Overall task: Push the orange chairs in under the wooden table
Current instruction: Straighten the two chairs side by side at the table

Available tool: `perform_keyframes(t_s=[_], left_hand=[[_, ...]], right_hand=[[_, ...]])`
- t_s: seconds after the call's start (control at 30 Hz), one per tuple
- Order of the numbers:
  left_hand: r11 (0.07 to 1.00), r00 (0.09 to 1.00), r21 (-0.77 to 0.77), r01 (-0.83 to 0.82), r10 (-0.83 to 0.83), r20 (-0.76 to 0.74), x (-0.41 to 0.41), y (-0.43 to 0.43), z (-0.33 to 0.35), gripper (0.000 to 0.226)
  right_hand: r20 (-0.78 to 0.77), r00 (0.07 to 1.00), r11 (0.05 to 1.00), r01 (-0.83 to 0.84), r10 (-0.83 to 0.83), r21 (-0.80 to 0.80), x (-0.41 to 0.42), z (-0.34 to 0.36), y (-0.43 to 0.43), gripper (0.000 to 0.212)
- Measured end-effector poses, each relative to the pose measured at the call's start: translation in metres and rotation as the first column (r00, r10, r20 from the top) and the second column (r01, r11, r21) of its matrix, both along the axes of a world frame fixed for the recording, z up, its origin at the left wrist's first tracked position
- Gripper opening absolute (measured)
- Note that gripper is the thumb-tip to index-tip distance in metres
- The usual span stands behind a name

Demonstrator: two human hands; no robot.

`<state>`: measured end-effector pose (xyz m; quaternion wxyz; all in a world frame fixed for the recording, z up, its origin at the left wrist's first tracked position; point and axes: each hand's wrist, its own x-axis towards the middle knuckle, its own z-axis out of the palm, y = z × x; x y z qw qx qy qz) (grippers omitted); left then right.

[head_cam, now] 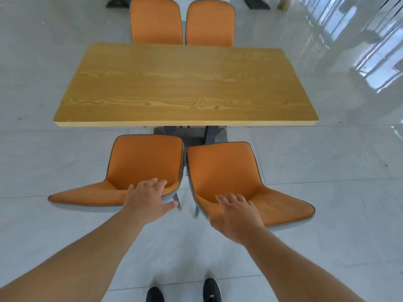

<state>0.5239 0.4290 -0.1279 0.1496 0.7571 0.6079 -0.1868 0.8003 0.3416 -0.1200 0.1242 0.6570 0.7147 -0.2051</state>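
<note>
A wooden table [185, 88] stands in the middle of the head view. Two orange chairs sit on its near side, their seats clear of the table edge: the left chair [144, 162] and the right chair [222, 171]. My left hand [148, 199] hovers over the top of the left chair's backrest, fingers spread. My right hand [236, 214] is over the right chair's backrest top, fingers also apart. Neither hand grips anything. Two more orange chairs [156, 20] [210, 23] stand at the far side, backs upright against the table edge.
Pale glossy tiled floor [43, 149] surrounds the table. My black shoes [211, 289] stand just behind the near chairs. The table's dark base [209, 134] shows under its near edge. Dark legs of other furniture [255, 2] are at the top.
</note>
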Motion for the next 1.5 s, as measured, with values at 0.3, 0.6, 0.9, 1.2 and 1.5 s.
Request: perform_keyframes(t_s=[0.3, 0.6, 0.9, 1.2, 1.5], left_hand=[[0.996, 0.995, -0.039, 0.085, -0.086, -0.04, -0.008, 0.007, -0.003, 0.033], [0.995, 0.995, 0.021, 0.101, -0.102, 0.003, -0.016, 0.011, -0.013, 0.041], [0.987, 0.991, 0.098, 0.127, -0.131, 0.037, -0.016, 0.012, -0.015, 0.018], [0.974, 0.974, 0.077, 0.214, -0.218, 0.057, -0.009, -0.007, -0.021, 0.007], [0.962, 0.962, 0.078, 0.262, -0.267, 0.058, 0.012, 0.012, -0.017, 0.008]], right_hand=[[0.075, 0.993, 0.993, -0.088, 0.094, -0.079, 0.005, -0.016, -0.009, 0.053], [0.033, 0.982, 0.981, -0.187, 0.188, -0.042, -0.011, -0.02, 0.026, 0.025], [-0.045, 0.984, 0.983, -0.176, 0.174, -0.043, -0.062, -0.02, 0.043, 0.014], [-0.063, 0.96, 0.96, -0.277, 0.274, -0.036, -0.048, -0.018, 0.04, 0.012], [-0.021, 0.954, 0.954, -0.299, 0.3, 0.006, -0.026, -0.011, 0.073, 0.009]])
